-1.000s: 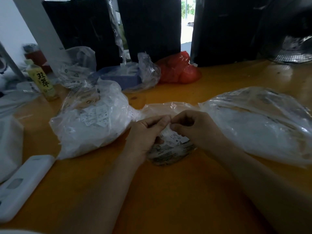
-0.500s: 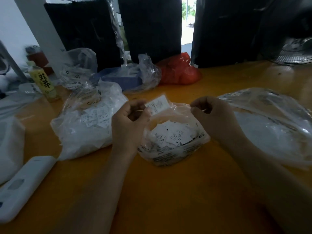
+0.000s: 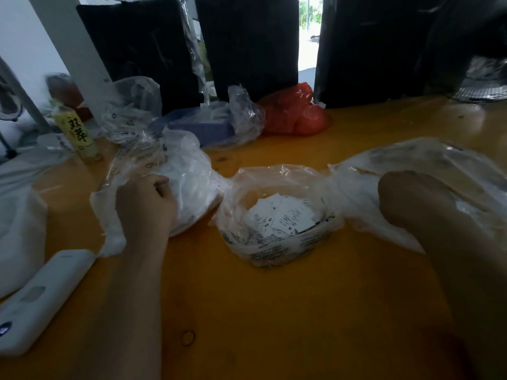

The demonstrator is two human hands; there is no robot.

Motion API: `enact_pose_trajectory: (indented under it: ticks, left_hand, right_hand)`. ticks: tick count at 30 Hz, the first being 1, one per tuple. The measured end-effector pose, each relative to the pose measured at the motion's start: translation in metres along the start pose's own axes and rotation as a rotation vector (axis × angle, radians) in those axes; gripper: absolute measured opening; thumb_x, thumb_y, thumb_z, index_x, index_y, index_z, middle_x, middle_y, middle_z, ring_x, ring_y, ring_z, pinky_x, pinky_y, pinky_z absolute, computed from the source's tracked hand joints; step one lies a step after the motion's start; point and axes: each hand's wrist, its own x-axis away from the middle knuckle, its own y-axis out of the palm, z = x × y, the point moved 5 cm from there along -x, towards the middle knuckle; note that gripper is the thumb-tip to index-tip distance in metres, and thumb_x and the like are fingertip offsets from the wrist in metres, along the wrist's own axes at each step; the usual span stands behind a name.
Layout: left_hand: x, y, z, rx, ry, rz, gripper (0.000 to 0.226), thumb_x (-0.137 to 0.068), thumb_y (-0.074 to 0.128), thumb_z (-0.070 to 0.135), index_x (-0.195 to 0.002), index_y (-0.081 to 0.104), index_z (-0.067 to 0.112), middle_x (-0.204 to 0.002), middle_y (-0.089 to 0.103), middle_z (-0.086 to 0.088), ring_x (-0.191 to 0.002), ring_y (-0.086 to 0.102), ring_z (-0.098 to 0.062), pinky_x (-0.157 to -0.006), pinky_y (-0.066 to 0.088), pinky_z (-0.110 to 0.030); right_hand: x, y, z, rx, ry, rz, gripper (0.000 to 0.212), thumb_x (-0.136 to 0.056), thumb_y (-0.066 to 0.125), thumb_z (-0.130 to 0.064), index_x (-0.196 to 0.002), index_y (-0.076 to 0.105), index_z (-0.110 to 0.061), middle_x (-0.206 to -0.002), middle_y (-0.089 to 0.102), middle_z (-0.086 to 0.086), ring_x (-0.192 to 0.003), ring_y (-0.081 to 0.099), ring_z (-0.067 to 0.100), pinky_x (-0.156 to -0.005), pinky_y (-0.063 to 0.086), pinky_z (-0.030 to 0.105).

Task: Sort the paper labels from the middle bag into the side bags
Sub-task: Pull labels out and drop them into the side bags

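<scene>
The middle bag (image 3: 277, 248) is clear plastic with black print and stands open on the orange table (image 3: 274, 311). A heap of small white paper labels (image 3: 282, 215) lies inside it. My left hand (image 3: 145, 204) is at the mouth of the left bag (image 3: 189, 171), its fingers curled tight; no label shows past them. My right hand (image 3: 406, 198) reaches over the right bag (image 3: 439, 160). Only the back of that hand shows and its fingers are hidden.
A white slab-shaped device (image 3: 41, 297) and a white bag (image 3: 16, 229) lie near left. A yellow bottle (image 3: 79, 135), a bagged blue box (image 3: 208, 124) and a red bag (image 3: 296, 113) stand behind. A rubber band (image 3: 188, 338) lies in front, a fan (image 3: 485, 86) far right.
Both hands left the middle bag and moved apart, the left to the left bag, the right to the right bag. The label pinched in the left hand is out of sight now.
</scene>
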Motion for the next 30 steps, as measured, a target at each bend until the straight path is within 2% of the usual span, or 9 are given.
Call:
enact_pose_trajectory:
  ticks: [2,6,9,12,17,20,24,28,30]
  left_hand:
    - [-0.001,0.002,0.005,-0.010,0.085,-0.003,0.025,-0.099,0.058,0.004,-0.111,0.080,0.005,-0.109,0.078,-0.017,-0.105,0.069,-0.037,-0.098,0.052,-0.047]
    - [-0.003,0.008,0.008,-0.042,0.102,-0.071,0.030,-0.102,0.053,0.011,-0.120,0.077,0.012,-0.116,0.075,-0.016,-0.117,0.061,-0.039,-0.101,0.047,-0.054]
    - [-0.001,0.002,0.011,-0.014,0.046,0.009,0.041,-0.096,0.048,0.002,-0.123,0.075,0.016,-0.126,0.072,-0.016,-0.126,0.057,-0.040,-0.105,0.044,-0.053]
    - [0.004,-0.013,0.022,0.000,0.041,0.187,0.043,-0.093,0.046,0.001,-0.120,0.075,0.015,-0.126,0.072,-0.014,-0.129,0.052,-0.039,-0.104,0.037,-0.048]
    - [0.025,-0.012,0.059,0.250,0.288,0.283,0.031,-0.095,0.045,-0.001,-0.107,0.073,0.007,-0.109,0.073,-0.011,-0.111,0.062,-0.030,-0.098,0.038,-0.029]
    - [0.042,0.008,0.084,0.522,0.325,0.039,0.028,-0.100,0.047,0.006,-0.109,0.073,0.010,-0.106,0.072,0.002,-0.093,0.063,-0.006,-0.082,0.046,-0.012]
    - [0.063,0.045,0.101,0.765,0.170,-0.446,0.025,-0.109,0.047,0.028,-0.121,0.067,0.020,-0.108,0.073,0.013,-0.090,0.069,-0.003,-0.074,0.058,-0.019]
    - [0.077,0.071,0.104,0.967,-0.109,-0.789,0.071,-0.085,0.056,0.074,-0.136,0.060,0.024,-0.117,0.074,0.014,-0.102,0.074,-0.010,-0.084,0.062,-0.030]
    - [0.080,0.077,0.100,1.010,-0.148,-0.814,0.071,-0.082,0.067,0.070,-0.136,0.063,0.024,-0.118,0.076,0.008,-0.105,0.074,-0.012,-0.086,0.062,-0.031]
  right_hand:
    - [0.000,0.005,0.000,-0.029,0.004,-0.078,0.019,-0.092,0.062,-0.011,-0.079,0.049,-0.014,-0.085,0.051,0.005,-0.094,0.063,0.032,-0.082,0.055,0.038]
    - [-0.001,0.002,0.001,-0.061,0.038,0.017,0.033,-0.093,0.058,-0.005,-0.065,0.043,-0.016,-0.070,0.048,0.005,-0.070,0.053,0.026,-0.064,0.046,0.033]
    - [-0.001,-0.003,0.001,-0.119,0.071,0.094,0.032,-0.094,0.057,-0.007,-0.066,0.042,-0.016,-0.069,0.046,0.004,-0.073,0.053,0.028,-0.065,0.043,0.033]
    - [-0.004,-0.008,-0.002,-0.186,0.063,0.172,0.021,-0.094,0.054,-0.012,-0.074,0.048,-0.014,-0.074,0.050,0.006,-0.071,0.052,0.027,-0.063,0.040,0.030]
    - [0.000,-0.011,-0.018,-0.471,-0.052,0.270,0.038,-0.096,0.052,-0.017,-0.059,0.047,-0.010,-0.050,0.037,0.002,-0.046,0.033,0.017,-0.047,0.027,0.026]
    - [0.009,-0.013,-0.039,-0.906,-0.129,0.244,0.030,-0.099,0.054,-0.027,-0.072,0.058,-0.013,-0.057,0.043,-0.001,-0.049,0.037,0.014,-0.048,0.032,0.027]
    - [0.020,-0.005,-0.065,-1.587,-0.213,-0.024,0.021,-0.098,0.058,-0.020,-0.081,0.060,-0.007,-0.062,0.044,0.002,-0.047,0.033,0.013,-0.044,0.027,0.027]
    - [0.029,0.004,-0.087,-1.639,-0.336,-0.145,0.024,-0.100,0.057,-0.020,-0.083,0.060,-0.003,-0.066,0.047,0.012,-0.051,0.033,0.021,-0.047,0.027,0.030]
    - [0.031,0.009,-0.094,-1.593,-0.371,-0.171,0.024,-0.101,0.056,-0.020,-0.085,0.062,-0.004,-0.065,0.057,0.002,-0.049,0.038,0.015,-0.044,0.031,0.026]
